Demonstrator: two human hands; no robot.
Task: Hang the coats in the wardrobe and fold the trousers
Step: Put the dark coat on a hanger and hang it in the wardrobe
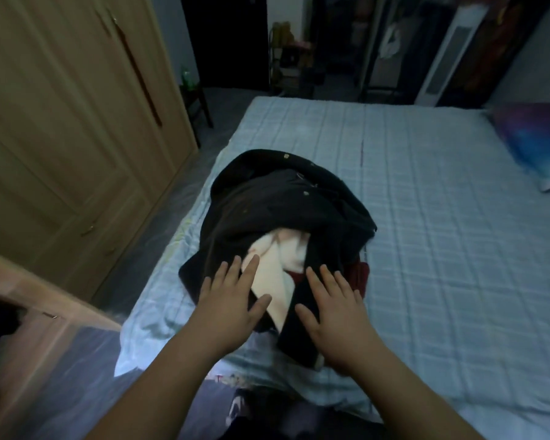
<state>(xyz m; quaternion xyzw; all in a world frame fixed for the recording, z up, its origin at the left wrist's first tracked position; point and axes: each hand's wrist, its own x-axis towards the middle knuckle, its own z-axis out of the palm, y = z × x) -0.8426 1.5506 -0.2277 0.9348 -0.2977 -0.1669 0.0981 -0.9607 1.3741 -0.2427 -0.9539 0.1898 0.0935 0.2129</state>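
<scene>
A heap of clothes lies on the near left part of the bed (426,217). On top is a dark coat (267,201) with small metal buttons. A cream garment (277,271) shows beneath it, and a dark red piece (359,274) peeks out at the right. My left hand (232,300) is spread flat, fingers straight, over the heap's near left edge. My right hand (334,315) is spread the same way over a dark fold at the near right. Neither hand holds anything. The wooden wardrobe (70,122) stands to the left, doors shut.
A narrow strip of floor (159,217) runs between bed and wardrobe. A wooden furniture edge (45,296) juts in at the lower left. A blue-purple pillow (537,144) lies at the bed's far right. A small dark table (197,103) and cluttered shelves stand beyond the bed.
</scene>
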